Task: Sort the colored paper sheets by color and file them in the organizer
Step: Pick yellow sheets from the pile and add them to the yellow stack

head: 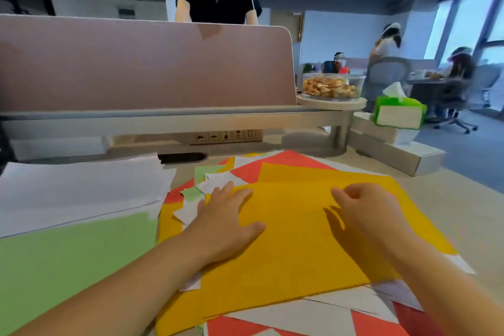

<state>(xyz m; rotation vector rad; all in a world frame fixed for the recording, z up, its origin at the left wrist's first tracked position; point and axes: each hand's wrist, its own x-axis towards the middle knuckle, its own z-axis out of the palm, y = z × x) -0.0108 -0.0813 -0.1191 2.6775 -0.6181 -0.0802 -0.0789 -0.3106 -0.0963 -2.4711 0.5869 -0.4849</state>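
The left hand [226, 224] lies flat, palm down, at centre frame. Its fingers are straight and slightly spread, pointing up the frame, with the thumb splayed to the right. Its bare forearm runs in from the lower left corner. The right hand [365, 210] is right of centre, knuckles up, fingers curled toward the left; whether they pinch anything cannot be told. Its bare forearm enters from the lower right.
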